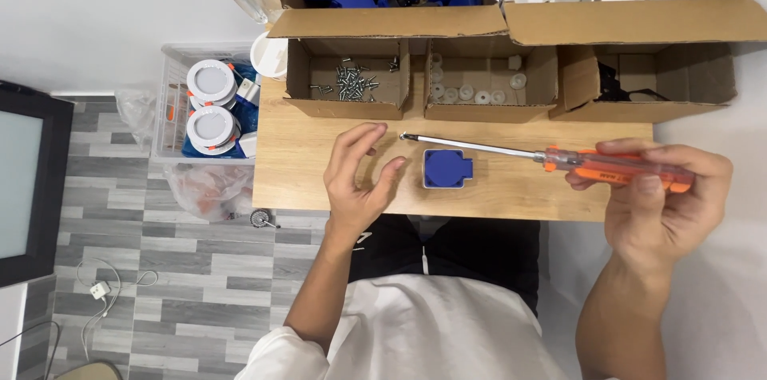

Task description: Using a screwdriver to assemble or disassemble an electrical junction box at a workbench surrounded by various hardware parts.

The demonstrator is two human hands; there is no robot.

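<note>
Nearest you, your right hand has its fingers wrapped around the orange handle of a screwdriver. Its shaft lies nearly level, tip pointing left, just above the blue socket on the tabletop. Your left hand hovers just left of the socket, fingers spread and curled, empty, nearer to it than your right. Beyond, a cardboard box holds screws.

A small box of screws is being kept behind the wooden table, white rings beside it, round lamps left.
</note>
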